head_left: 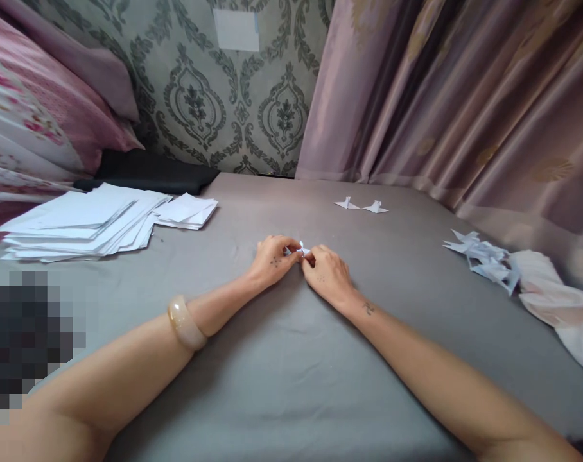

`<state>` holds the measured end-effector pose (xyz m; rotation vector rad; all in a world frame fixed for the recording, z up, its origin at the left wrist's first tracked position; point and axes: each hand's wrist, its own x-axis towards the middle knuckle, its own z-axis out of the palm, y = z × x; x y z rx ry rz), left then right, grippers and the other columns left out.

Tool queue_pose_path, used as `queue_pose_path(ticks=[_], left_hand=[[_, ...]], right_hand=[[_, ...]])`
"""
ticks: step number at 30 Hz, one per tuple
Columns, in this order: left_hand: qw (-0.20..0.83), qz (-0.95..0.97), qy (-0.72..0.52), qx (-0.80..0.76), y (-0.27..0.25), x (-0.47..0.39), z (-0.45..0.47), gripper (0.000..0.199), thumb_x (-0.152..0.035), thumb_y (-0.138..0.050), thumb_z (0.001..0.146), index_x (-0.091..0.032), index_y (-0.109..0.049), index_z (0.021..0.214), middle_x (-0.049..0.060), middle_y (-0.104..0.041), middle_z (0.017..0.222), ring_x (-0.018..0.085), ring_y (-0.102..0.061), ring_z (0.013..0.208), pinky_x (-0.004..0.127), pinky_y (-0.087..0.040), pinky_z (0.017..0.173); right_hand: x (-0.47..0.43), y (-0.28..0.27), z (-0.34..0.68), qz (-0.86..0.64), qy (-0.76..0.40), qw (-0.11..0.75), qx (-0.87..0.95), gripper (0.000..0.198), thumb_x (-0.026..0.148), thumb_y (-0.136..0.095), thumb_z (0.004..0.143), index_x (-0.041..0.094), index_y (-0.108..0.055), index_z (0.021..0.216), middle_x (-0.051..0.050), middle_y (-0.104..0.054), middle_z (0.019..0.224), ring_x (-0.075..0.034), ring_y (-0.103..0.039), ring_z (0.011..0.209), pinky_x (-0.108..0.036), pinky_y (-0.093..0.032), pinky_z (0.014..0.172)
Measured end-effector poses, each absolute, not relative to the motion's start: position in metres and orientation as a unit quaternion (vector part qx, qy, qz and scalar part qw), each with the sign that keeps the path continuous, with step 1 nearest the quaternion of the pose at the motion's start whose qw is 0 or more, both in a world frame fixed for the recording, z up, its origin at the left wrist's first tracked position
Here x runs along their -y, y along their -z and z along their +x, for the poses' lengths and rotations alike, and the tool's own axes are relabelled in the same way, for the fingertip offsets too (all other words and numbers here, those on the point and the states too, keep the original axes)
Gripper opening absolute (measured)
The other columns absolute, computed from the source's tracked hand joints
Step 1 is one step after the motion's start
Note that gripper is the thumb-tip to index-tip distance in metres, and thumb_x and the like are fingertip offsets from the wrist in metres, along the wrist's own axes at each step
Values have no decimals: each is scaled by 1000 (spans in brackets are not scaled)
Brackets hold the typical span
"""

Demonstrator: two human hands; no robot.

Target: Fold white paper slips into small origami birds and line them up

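Observation:
Between my two hands is a small folded white paper crane (303, 249), held just over the grey sheet (291, 372). My left hand (275, 258) pinches its left side with thumb and fingers. From the other side, my right hand (327, 269) grips it, fingers curled and closed. Most of the paper is hidden behind the fingertips; a pointed white tip sticks up between them. Farther back and to the right, two finished-looking paper cranes (375, 207) stand side by side, apart from my hands.
Stacked white paper sheets (79, 218) lie at the left, with a smaller pile of paper squares (188, 210) beside them. A cluster of folded paper cranes (487, 258) sits at the right near a pale cloth (546, 289). Curtains (440, 96) hang at the back right.

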<state>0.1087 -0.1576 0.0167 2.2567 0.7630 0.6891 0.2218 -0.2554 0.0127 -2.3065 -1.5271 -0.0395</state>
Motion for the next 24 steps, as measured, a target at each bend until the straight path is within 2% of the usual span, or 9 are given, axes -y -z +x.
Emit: queue_pose_path(ticks=[9,20,24], left_hand=[[351,850,-284,-270,-7,153,114,19,-25,-56,77,-20,-72,86,1,-71,80,14,-59,73,25,-46,71],[394,832,-283,-270,-3,151,116,24,-34,-58,77,-18,-71,89,2,-69,78,14,-58,71,23,-46,67],[386,823,-281,-307,-10,152,115,26,-32,-55,76,-18,-71,92,3,-69,79,15,-58,71,24,-45,65]], right_hand=[[257,-16,223,-815,7,177,552,19,27,-44,90,20,-61,88,-8,-66,95,-20,-62,82,-30,-37,62],[259,-20,222,-827,-18,168,536,19,25,-43,89,20,-61,89,-6,-65,97,-17,-62,84,-27,-37,66],[252,-23,231,-825,-13,177,536,21,25,-43,90,20,-62,85,-5,-67,95,-17,-62,83,-27,-37,65]])
